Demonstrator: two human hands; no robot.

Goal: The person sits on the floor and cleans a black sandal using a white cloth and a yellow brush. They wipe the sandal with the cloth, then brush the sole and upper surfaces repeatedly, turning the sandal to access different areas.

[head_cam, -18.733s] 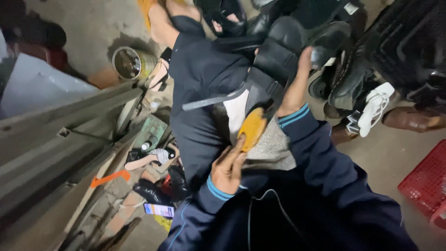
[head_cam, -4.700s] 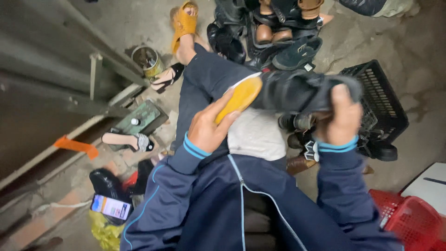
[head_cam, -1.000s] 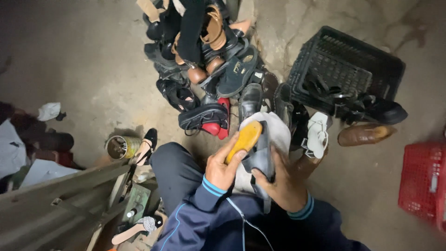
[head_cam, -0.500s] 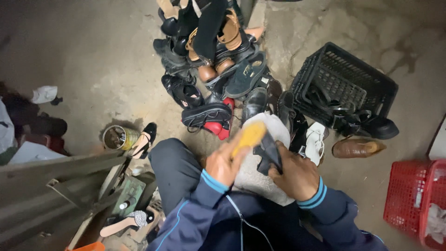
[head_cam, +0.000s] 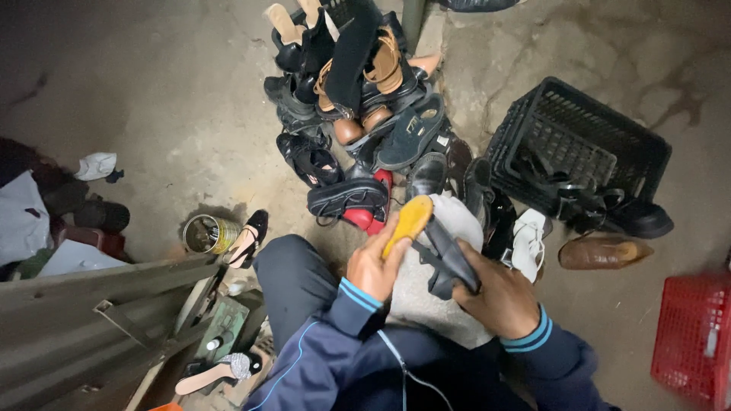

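Both hands (head_cam: 438,278) grip a dark sandal (head_cam: 449,259) — yellow sole (head_cam: 407,222) up.

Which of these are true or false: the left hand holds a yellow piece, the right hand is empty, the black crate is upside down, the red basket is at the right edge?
1. The left hand holds a yellow piece. True.
2. The right hand is empty. False: it grips a black shoe.
3. The black crate is upside down. False: its opening faces up.
4. The red basket is at the right edge. True.
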